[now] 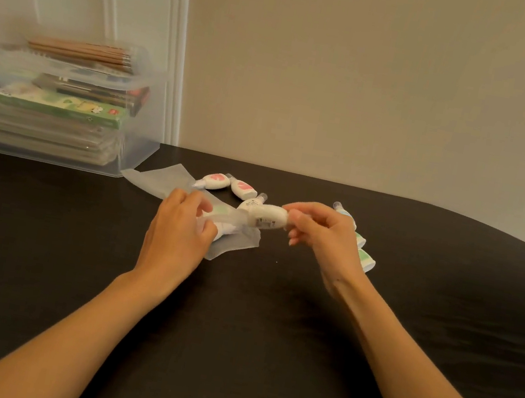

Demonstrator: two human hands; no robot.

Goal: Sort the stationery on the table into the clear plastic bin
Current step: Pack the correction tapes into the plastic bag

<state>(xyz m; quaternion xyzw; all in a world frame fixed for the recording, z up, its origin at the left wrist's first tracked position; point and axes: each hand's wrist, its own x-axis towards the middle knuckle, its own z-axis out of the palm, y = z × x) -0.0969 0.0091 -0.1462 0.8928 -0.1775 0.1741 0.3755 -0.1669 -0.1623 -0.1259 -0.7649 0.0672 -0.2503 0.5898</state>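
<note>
One wide dark surface carries everything; far to the left of the left hand, and beyond it, stands the clear plastic bin, already stacked with flat packs, a green box lying on them and a bundle of wooden pencils resting across the top; a translucent wrapper lies flat on the surface, running from just beyond the left hand back under its fingers and out toward the right hand; the left hand sits palm down on the wrapper with its fingers curled, gripping the film and a white piece inside it, whose exact shape is hidden; the right hand is raised a little above the surface and pinches the end of a white correction tape between thumb and fingertips, the tape reaching toward the left hand, with its far end at the mouth of the wrapper; two pink-labelled tapes lie side by side on the surface just beyond the gap between the hands; several green-labelled tapes lie behind and to the right of the right hand, partly hidden by it, so their count cannot be told.
</note>
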